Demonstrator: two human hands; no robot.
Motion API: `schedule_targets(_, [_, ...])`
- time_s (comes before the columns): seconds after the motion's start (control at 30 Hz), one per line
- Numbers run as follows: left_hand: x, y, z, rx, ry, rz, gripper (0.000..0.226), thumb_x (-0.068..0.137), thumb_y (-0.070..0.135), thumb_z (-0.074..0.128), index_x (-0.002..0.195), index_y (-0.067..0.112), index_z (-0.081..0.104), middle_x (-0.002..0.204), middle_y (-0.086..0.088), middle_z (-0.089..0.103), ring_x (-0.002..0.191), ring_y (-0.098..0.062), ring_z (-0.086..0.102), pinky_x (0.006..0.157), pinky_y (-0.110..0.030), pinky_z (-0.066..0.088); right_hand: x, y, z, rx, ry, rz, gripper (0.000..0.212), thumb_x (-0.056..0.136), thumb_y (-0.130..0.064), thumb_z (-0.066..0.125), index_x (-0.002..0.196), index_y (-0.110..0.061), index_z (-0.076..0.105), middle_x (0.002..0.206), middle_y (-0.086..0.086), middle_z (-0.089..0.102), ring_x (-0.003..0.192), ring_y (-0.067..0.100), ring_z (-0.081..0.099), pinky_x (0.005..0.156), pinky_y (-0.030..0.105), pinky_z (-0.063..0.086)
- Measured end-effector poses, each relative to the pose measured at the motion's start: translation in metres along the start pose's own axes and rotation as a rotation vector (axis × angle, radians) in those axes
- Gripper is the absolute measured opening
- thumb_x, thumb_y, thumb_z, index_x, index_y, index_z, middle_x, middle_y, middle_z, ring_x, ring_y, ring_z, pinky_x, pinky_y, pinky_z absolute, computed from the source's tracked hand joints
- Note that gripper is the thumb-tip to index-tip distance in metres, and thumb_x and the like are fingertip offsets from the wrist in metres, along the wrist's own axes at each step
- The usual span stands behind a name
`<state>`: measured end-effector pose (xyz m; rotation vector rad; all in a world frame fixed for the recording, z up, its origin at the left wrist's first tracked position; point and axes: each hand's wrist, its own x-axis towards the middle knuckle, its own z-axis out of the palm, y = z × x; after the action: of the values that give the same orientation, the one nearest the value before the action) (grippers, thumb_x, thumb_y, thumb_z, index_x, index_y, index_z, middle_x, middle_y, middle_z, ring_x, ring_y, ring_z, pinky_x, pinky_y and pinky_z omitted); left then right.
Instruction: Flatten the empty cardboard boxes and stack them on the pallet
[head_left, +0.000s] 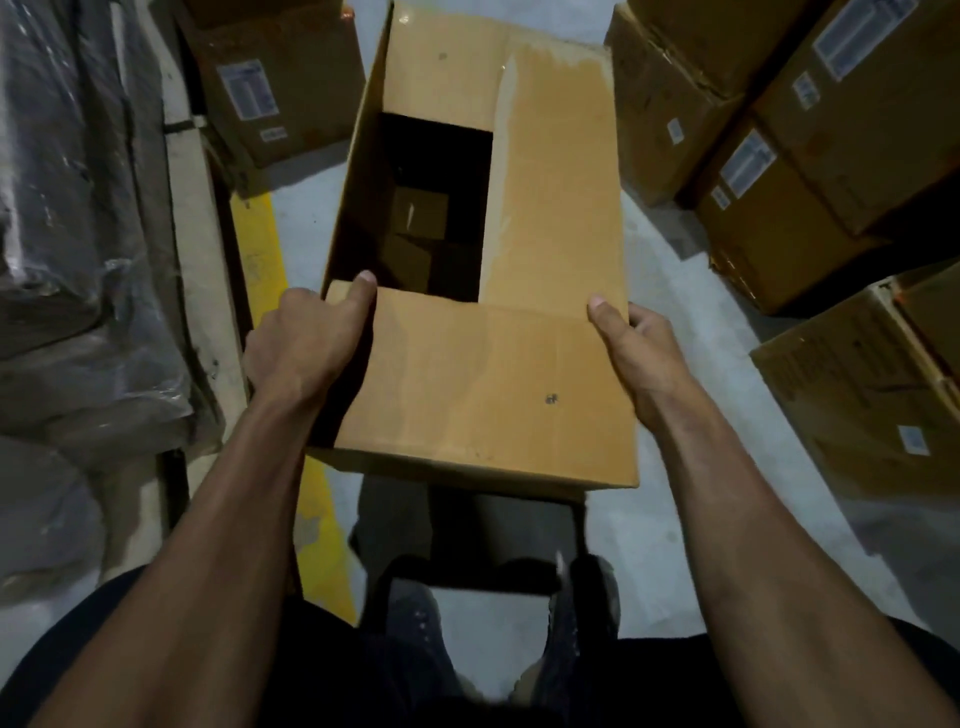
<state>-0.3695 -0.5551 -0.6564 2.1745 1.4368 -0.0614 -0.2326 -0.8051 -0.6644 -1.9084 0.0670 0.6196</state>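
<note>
— While I'm looking down from the head view, where is the cardboard box (483, 291) sitting?
— I'm seeing it being held up over the grey floor (675, 322), flaps partly open, stacked cartons (810, 135) lying to its right.
— And each grip?
— Left hand (306, 338) is curling round the near left edge; right hand (631, 343) is clasping the right edge, thumb on top.

One head-worn camera looks steeply down, close over both forearms, onto the floor (701, 364).
</note>
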Motion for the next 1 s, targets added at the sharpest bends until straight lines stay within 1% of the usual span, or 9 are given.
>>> schedule_targets(0.1, [0.003,-0.009,0.021,0.026,-0.109,0.059,0.082,0.093,0.074,0.033,0.139,0.007,0.047,0.141,-0.024,0.051,0.127,-0.044,0.049,0.099,-0.046,0.04,0.006,0.042,0.031,-0.101,-0.01,0.1,0.047,0.102,-0.039,0.053,0.143,-0.018,0.048,0.131,0.008,0.062,0.113,0.027,0.063,0.095,0.045,0.053])
schedule_targets(0.17, [0.015,-0.03,0.04,-0.046,-0.183,0.026,0.075,0.097,0.067,0.036,0.144,0.008,0.04,0.144,-0.023,0.048,0.13,-0.044,0.047,0.101,-0.046,0.039,0.007,0.062,0.048,-0.185,-0.054,0.129,0.059,0.101,-0.049,0.05,0.152,-0.023,0.034,0.141,0.005,0.054,0.128,0.031,0.053,0.106,0.052,0.044])
schedule_targets(0.3, [0.044,-0.072,0.061,-0.299,-0.347,-0.183,0.082,0.095,0.065,0.045,0.148,0.003,0.039,0.148,-0.022,0.045,0.131,-0.042,0.046,0.107,-0.049,0.041,0.016,0.062,0.07,-0.335,-0.056,0.084,0.062,0.101,-0.051,0.048,0.151,-0.018,0.033,0.141,0.008,0.054,0.128,0.034,0.051,0.106,0.046,0.043])
schedule_targets(0.5, [0.034,-0.057,0.086,-0.396,-0.379,-0.135,0.072,0.103,0.058,0.032,0.151,0.005,0.032,0.151,-0.018,0.041,0.134,-0.039,0.044,0.109,-0.049,0.039,0.029,0.064,0.059,-0.575,0.093,-0.01,0.06,0.107,-0.043,0.035,0.159,-0.021,0.014,0.159,0.009,0.032,0.141,0.035,0.036,0.111,0.051,0.033])
schedule_targets(0.67, [0.016,-0.03,0.1,-0.629,-0.444,-0.173,0.06,0.108,0.048,0.02,0.14,0.009,0.052,0.131,-0.008,0.058,0.122,-0.032,0.056,0.103,-0.036,0.043,0.031,0.051,0.063,-1.143,-0.088,-0.396,0.06,0.105,-0.051,0.029,0.158,-0.025,0.018,0.168,0.007,0.0,0.154,0.029,-0.005,0.123,0.052,-0.005])
schedule_targets(0.77, [0.003,-0.022,0.11,-0.766,-0.534,-0.206,0.055,0.106,0.051,0.025,0.134,0.015,0.056,0.124,-0.012,0.066,0.107,-0.025,0.064,0.093,-0.038,0.053,0.03,0.041,0.067,-1.199,-0.179,-0.419,0.075,0.097,-0.065,0.037,0.154,-0.016,0.029,0.162,0.008,0.023,0.151,0.027,0.014,0.124,0.052,-0.002])
schedule_targets(0.87, [0.006,-0.025,0.106,-0.868,-0.561,-0.273,0.037,0.106,0.044,0.036,0.101,0.02,0.064,0.095,-0.003,0.068,0.084,-0.014,0.061,0.069,-0.026,0.047,0.026,0.02,0.057,-1.215,-0.148,-0.482,0.065,0.094,-0.065,0.046,0.144,-0.023,0.042,0.141,0.006,0.043,0.134,0.027,0.037,0.122,0.051,0.011])
schedule_targets(0.93, [0.009,-0.025,0.096,-0.853,-0.576,-0.293,0.032,0.104,0.042,0.045,0.089,0.019,0.061,0.079,0.002,0.059,0.072,-0.013,0.054,0.065,-0.027,0.042,0.02,-0.001,0.05,-1.267,-0.161,-0.506,0.057,0.095,-0.064,0.046,0.138,-0.027,0.049,0.13,0.005,0.049,0.12,0.024,0.044,0.11,0.045,0.028])
schedule_targets(1.0, [0.011,-0.026,0.087,-0.768,-0.568,-0.245,0.031,0.101,0.042,0.051,0.098,0.014,0.062,0.081,-0.002,0.061,0.072,-0.016,0.057,0.069,-0.032,0.046,0.007,-0.024,0.041,-1.257,-0.175,-0.524,0.046,0.098,-0.061,0.043,0.122,-0.026,0.059,0.115,0.002,0.056,0.101,0.019,0.05,0.087,0.037,0.039])
